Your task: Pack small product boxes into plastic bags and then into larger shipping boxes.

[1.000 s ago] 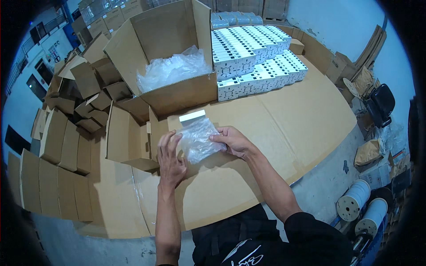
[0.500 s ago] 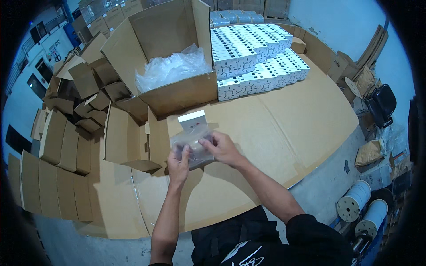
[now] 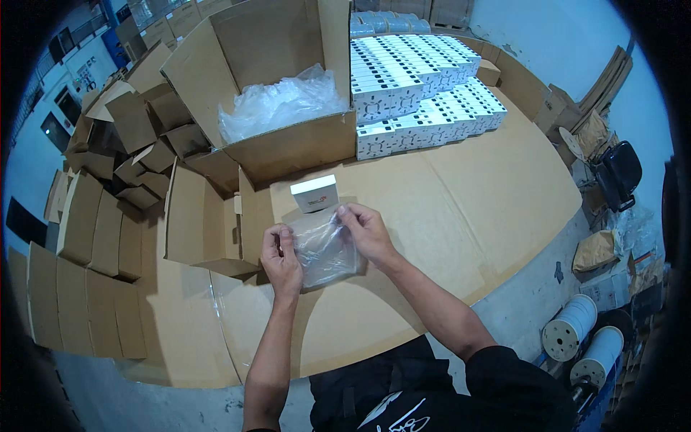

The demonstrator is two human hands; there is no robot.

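Observation:
A clear plastic bag (image 3: pixel 324 248) hangs spread between my two hands over the cardboard-covered table. Its left upper corner is pinched by my left hand (image 3: pixel 282 261). On the other side, my right hand (image 3: pixel 366 229) grips the upper right edge between thumb and fingers. Just beyond the bag stands a small white box (image 3: pixel 314 193) with a small red mark on its front. I cannot make out anything inside the bag.
An open carton (image 3: pixel 288 147) full of crumpled clear plastic bags (image 3: pixel 284 108) stands beyond my hands. Left of me is a smaller open carton (image 3: pixel 205 216), then several brown boxes (image 3: pixel 72 302). White printed boxes (image 3: pixel 392 93) are stacked at the back right. Cardboard covers the table (image 3: pixel 432 237).
My hands have moved apart and stretched the bag, which was bunched between them, into a wider, flatter shape. More of the small white box's front now shows.

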